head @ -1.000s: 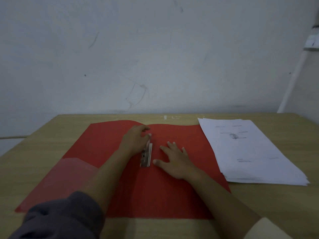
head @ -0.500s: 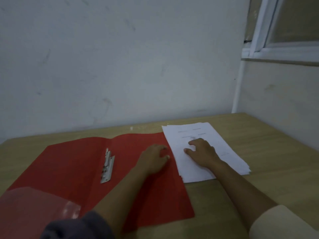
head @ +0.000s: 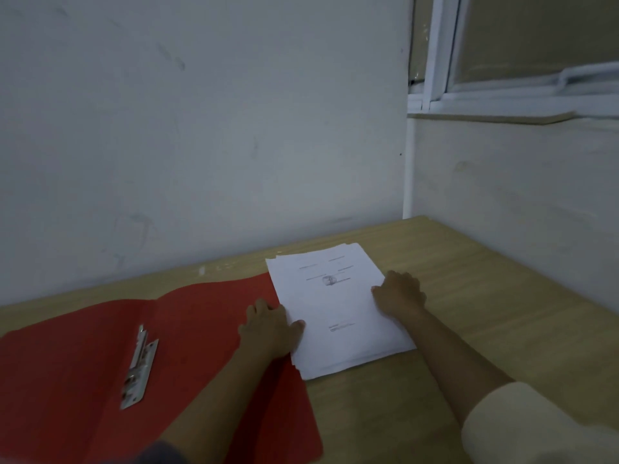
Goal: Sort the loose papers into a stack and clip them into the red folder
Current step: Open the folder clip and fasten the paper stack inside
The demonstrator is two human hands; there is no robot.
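Note:
The red folder (head: 201, 329) lies open and flat on the wooden table (head: 485, 313). Its metal clip (head: 139, 373) sits along the middle fold, with its lever raised. A stack of white printed papers (head: 338, 306) rests at the folder's right edge, partly over the red cover. My left hand (head: 271, 326) grips the stack's left edge, thumb on top of the top sheet. At the stack's right edge, my right hand (head: 398, 293) has its fingers curled against the sheets. The sheets are slightly fanned at the far corners.
A white wall stands just behind the table. A second wall with a window frame (head: 435, 95) closes off the right side. Bare tabletop (head: 402, 396) stretches in front of the papers and to their right.
My left hand moved from the red cover to the stack's left edge. My right hand slid from the top of the sheet to the right edge. The view swung right.

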